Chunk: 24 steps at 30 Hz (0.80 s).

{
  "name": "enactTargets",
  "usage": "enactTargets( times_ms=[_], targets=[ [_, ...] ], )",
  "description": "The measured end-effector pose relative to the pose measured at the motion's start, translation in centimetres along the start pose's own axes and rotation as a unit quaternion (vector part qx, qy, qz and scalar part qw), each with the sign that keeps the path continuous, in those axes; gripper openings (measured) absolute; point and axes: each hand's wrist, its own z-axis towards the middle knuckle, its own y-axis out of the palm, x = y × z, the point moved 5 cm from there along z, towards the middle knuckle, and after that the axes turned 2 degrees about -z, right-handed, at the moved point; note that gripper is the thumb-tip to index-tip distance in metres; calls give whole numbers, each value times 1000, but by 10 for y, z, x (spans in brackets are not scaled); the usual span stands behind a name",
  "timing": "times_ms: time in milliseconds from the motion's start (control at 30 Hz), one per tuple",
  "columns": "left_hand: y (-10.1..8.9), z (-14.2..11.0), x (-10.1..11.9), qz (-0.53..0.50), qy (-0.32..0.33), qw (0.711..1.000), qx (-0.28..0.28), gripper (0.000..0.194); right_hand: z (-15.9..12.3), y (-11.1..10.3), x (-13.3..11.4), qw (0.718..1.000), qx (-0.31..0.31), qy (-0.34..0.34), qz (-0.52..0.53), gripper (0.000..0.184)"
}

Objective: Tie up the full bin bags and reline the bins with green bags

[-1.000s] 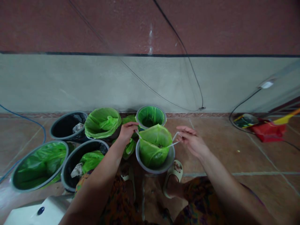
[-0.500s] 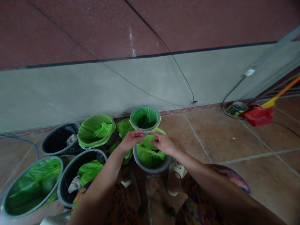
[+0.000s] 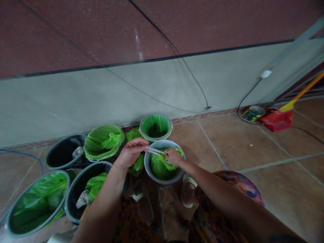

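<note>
Between my hands stretches a narrow pale band (image 3: 155,150), which looks doubled like a loop; its exact kind is unclear. My left hand (image 3: 133,150) pinches its left end, while my right hand (image 3: 174,157) is closed on the other end. Both hands are over a small grey bin (image 3: 164,182) standing between my feet. Inside that bin a crumpled green plastic bag (image 3: 162,167) lies below the rim, partly hidden by my right hand. Just behind stands a similar bin (image 3: 156,139) with a green bag lining its walls.
Several more bins stand to the left: a black one (image 3: 54,152), one with a green liner over its rim (image 3: 91,148), and two nearer ones. A blue hose (image 3: 32,154) lies at far left. On the right are a red dustpan (image 3: 277,120), a can (image 3: 253,113) and a black cable (image 3: 239,111).
My hands were apart with loosely curved fingers over the bin; now both grip the pale band. My right hand has closed and moved slightly lower, and the bin's far rim shows more.
</note>
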Motion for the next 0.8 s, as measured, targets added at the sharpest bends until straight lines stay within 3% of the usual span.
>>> enactTargets(
  times_ms=[133,267,333,400,500,667,800],
  targets=[
    [-3,2,-1,-75,-10,997,25,17,-2,-9,-2,1000,2,13,20,23],
    [-9,7,0,-94,7,992,80,21,-15,-48,-14,989,32,1,142,28],
    [-9,9,2,-101,17,991,84,25,-28,-70,-17,967,5,-13,255,35],
    [-4,10,3,-95,26,993,67,29,-40,-89,-23,924,-37,-68,374,46],
    [9,12,4,-71,46,996,33,34,-49,-104,-25,876,-55,-112,466,54],
    [29,11,12,-46,87,995,-4,32,-33,-90,-15,914,55,-31,400,43],
    [43,11,18,-22,109,993,-27,29,-26,-70,-40,936,55,-74,338,53]
  ],
)
